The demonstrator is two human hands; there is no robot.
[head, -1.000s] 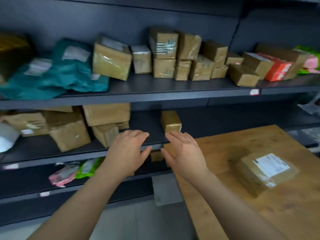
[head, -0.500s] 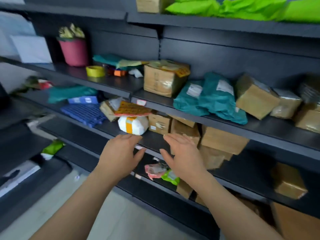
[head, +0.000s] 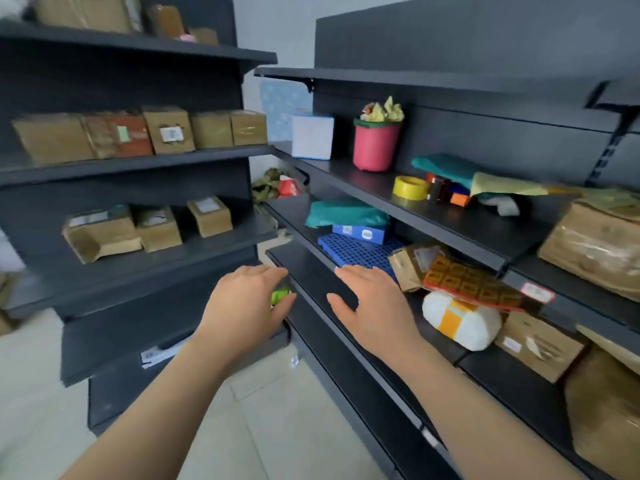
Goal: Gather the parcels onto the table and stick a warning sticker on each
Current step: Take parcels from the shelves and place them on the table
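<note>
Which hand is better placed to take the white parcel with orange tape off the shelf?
Right, probably. The right hand is open and empty, in front of the shelf that holds the white parcel, and nearer to it. The left hand, open too, is farther off, beyond the right hand.

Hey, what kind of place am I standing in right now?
Probably a parcel storeroom or pickup point: dark metal shelves hold rows of taped cardboard boxes with printed labels, along with teal mailer bags and a roll of yellow tape.
</note>
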